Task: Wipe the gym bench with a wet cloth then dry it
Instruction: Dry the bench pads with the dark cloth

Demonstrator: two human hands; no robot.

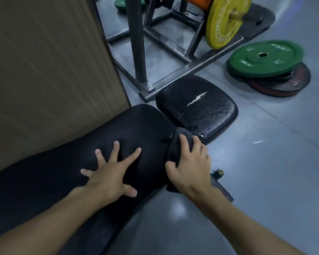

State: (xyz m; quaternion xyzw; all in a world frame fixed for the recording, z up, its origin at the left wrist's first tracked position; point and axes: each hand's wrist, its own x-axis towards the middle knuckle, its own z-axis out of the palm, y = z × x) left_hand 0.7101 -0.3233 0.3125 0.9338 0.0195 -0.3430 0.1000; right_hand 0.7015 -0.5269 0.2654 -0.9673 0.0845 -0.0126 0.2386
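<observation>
The black padded gym bench (136,124) runs from the lower left toward the centre, with a separate seat pad (206,111) beyond it that is cracked, torn and beaded with water. My left hand (110,173) lies flat on the long pad with its fingers spread and holds nothing. My right hand (190,166) presses a dark cloth (175,144) onto the right edge of the long pad, near the gap to the seat pad. Part of the cloth hangs below my palm over the bench's side.
A brown wall panel (44,61) stands close on the left. Ahead is a steel rack frame (164,43) carrying a yellow weight plate (223,23). A green plate (265,58) lies stacked on darker plates on the grey floor (265,172) at right. A bench bracket (219,179) sticks out beside my right wrist.
</observation>
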